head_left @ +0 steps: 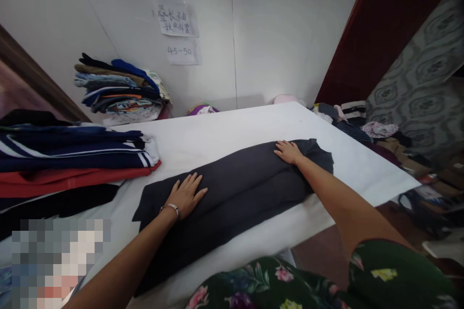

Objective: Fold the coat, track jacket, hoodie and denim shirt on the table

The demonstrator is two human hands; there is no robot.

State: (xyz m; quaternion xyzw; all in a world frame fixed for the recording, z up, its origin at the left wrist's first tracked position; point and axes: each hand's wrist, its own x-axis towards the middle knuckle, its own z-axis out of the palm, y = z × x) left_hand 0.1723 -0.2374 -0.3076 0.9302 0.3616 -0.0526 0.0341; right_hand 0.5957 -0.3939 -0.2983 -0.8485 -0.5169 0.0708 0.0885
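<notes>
"So, what lies left of the left hand [185,197]?"

"A broad stack of folded clothes [72,157], soft and flat: navy with white stripes, red under that, black on the side nearest the wrist. Farther off, beyond that hand, stands one more pile [121,88], lumpy at its edges, in blue, brown and patterned cloth. I can't count the pieces in either."

"And the hand itself?"

"Palm down, fingers a little parted, thumb standing away, clamped on nothing. One thin, shiny bracelet [171,209] rings its wrist. Straight ahead of it, two handwritten paper sheets [178,49] are fixed to the smooth pale wall [279,34]."

"What's under the palms?"

"One dark grey garment [235,193], matte, laid out as a long strip across the white table [261,123]. Both hands rest on it, and a soft crease runs lengthwise between them."

"The right hand [289,152]?"

"Near the garment's far right end, lying flat, its fingers slightly apart, with no cloth pinched that I can see. Its bare arm comes back to one green floral sleeve [395,273]. Past that hand, beside the table, sits a rumpled heap of clothes [351,131], some striped, some spotted."
</notes>
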